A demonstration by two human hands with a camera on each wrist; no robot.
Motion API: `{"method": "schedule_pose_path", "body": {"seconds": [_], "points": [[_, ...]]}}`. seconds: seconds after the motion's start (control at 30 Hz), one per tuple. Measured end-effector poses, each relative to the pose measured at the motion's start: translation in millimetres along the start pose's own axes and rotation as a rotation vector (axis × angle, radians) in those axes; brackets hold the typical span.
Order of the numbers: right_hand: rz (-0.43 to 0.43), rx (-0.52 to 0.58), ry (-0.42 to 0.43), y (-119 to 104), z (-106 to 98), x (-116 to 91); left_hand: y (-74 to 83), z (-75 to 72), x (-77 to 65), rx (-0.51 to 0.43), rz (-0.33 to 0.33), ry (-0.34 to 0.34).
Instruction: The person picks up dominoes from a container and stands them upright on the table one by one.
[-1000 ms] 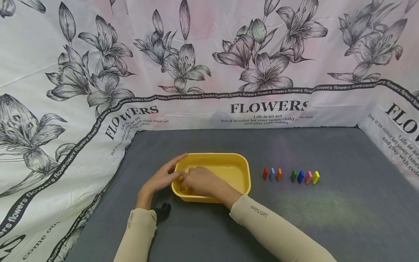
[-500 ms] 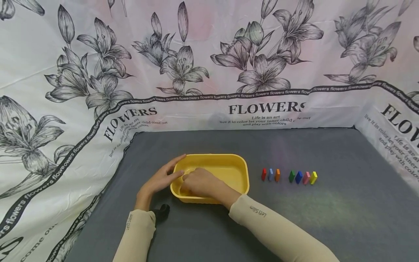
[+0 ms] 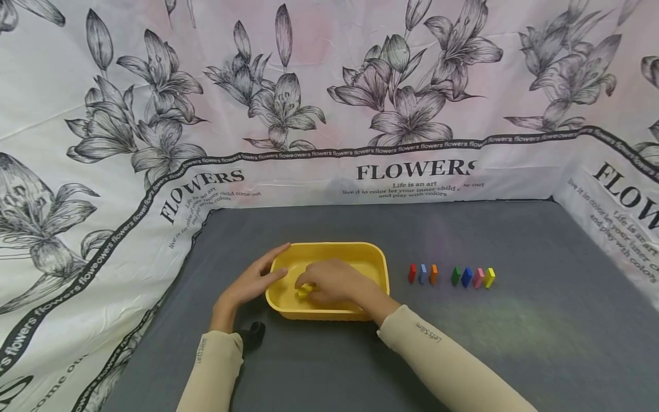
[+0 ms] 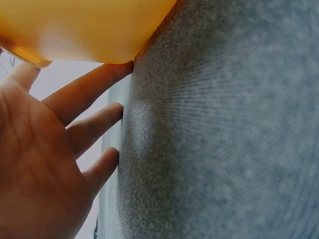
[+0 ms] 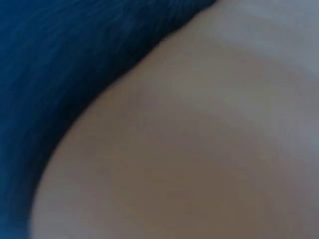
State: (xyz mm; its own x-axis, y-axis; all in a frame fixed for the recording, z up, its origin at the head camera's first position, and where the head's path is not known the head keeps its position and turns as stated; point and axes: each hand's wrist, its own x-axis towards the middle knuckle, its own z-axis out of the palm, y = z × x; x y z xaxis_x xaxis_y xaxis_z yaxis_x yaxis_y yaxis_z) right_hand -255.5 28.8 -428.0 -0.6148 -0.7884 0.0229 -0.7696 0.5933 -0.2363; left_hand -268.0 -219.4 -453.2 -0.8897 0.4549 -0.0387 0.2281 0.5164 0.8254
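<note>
A yellow plastic tray [image 3: 329, 315] stands on the dark table. My left hand [image 3: 252, 280] rests against its left end, the thumb lying over the rim and a finger at the back corner. In the left wrist view the fingers [image 4: 82, 92] are spread and nearly straight, one touching the tray's wall [image 4: 94, 35]. Inside the tray, my right hand [image 3: 337, 283] bends its thumb and finger round a small yellow piece [image 3: 304, 292], mostly covered by the hand. The right wrist view shows only blurred skin [image 5: 174, 149] and a dark blue area.
Right of the tray, small upright blocks stand in a row: red [image 3: 412, 273], light blue [image 3: 423, 273] and orange [image 3: 434, 274], then a gap, then green [image 3: 456, 276], blue [image 3: 467, 277], pink [image 3: 478, 278] and yellow [image 3: 489, 278]. Flower-printed cloth [image 3: 309, 183] borders the table.
My right hand has shifted right within the tray, and the yellow piece now shows between its thumb and finger. The left hand keeps its place at the tray's end.
</note>
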Motion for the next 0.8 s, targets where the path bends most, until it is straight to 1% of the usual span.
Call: {"method": "schedule_pose_path", "body": {"seconds": [0.07,0.27,0.43,0.57,0.6,0.73,0.8], "points": [[0.021,0.073,0.033,6.8,-7.0,-9.1,1.1,-0.3,0.0,-0.002,-0.011,0.005],[0.031,0.308,0.185,27.1,-26.0,-40.0,3.5,-0.4,-0.3,-0.006,-0.02,0.008],[0.077,0.476,0.309,40.2,-42.1,-70.2,4.5,-0.6,-2.0,-0.005,-0.014,0.009],[0.109,0.546,0.381,49.3,-57.9,-97.9,3.1,-0.5,-2.5,0.011,-0.022,0.011],[0.129,0.559,0.393,51.8,-61.6,-105.8,2.6,-0.4,-2.5,0.016,-0.024,0.011],[0.21,0.568,0.45,65.1,-72.5,-138.4,1.1,0.3,-1.7,0.019,-0.039,0.017],[0.253,0.55,0.489,72.7,-76.1,-155.7,2.0,0.8,-1.4,0.009,-0.053,0.019]]}}
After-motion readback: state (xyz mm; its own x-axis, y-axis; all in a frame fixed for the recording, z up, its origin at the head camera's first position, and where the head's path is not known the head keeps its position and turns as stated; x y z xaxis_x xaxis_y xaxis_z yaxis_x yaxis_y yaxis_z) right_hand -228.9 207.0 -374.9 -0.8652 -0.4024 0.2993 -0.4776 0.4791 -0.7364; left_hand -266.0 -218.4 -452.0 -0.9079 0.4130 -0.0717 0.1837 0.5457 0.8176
